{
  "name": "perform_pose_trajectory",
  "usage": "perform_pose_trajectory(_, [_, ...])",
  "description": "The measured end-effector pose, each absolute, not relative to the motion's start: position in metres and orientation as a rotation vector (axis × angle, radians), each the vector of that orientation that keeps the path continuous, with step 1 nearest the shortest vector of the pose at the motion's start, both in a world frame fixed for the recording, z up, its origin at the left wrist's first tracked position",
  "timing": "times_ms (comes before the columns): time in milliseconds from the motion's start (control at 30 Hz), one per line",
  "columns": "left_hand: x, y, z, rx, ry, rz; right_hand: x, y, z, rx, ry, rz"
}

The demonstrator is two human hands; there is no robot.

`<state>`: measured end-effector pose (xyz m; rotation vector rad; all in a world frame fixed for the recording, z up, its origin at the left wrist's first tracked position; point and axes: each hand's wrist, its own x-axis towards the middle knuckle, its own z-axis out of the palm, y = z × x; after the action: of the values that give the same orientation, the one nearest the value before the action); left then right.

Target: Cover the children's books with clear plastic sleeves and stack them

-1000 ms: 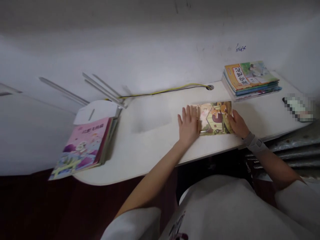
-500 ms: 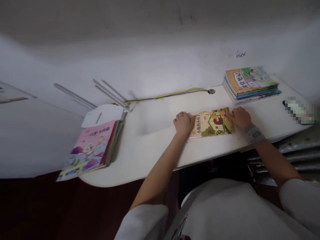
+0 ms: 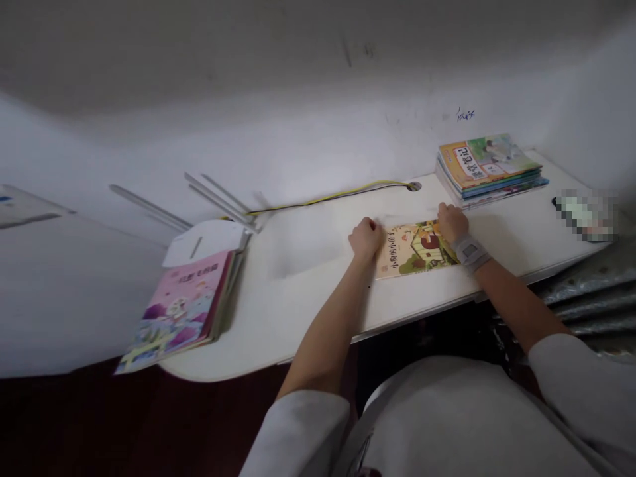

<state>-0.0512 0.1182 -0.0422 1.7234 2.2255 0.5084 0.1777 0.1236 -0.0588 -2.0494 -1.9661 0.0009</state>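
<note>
A thin picture book (image 3: 415, 250) with a little house on its cover lies flat on the white desk (image 3: 308, 298) in front of me. My left hand (image 3: 366, 238) is curled at the book's left edge, fingers closed on it. My right hand (image 3: 451, 221), with a grey band on the wrist, rests bent over the book's far right corner, fingers pressed together on it.
A stack of colourful books (image 3: 489, 169) sits at the desk's back right. A pile with a pink book (image 3: 181, 308) on top overhangs the left end, white paper (image 3: 206, 238) behind it. A yellow cable (image 3: 338, 194) runs along the wall. A blurred object (image 3: 583, 212) lies far right.
My left hand went from flat and spread beside the book to curled at its edge. The right hand slid up to the book's far corner. The book shifted slightly.
</note>
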Motion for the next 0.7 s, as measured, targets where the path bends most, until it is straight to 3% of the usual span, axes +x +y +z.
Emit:
perform_pose_trajectory(367, [-0.059, 0.088, -0.033, 1.974, 2.357, 0.352, 0.171, 0.131, -0.062, -1.882, -2.235, 0.008])
perform_pose_trajectory(600, [-0.007, 0.055, -0.034, 2.315, 2.028, 0.015, 0.169, 0.130, -0.067, -1.817, -2.216, 0.042])
perform_pose_trajectory(700, [0.005, 0.050, -0.049, 2.306, 2.026, 0.038, 0.176, 0.135, -0.068, -1.792, -2.171, 0.064])
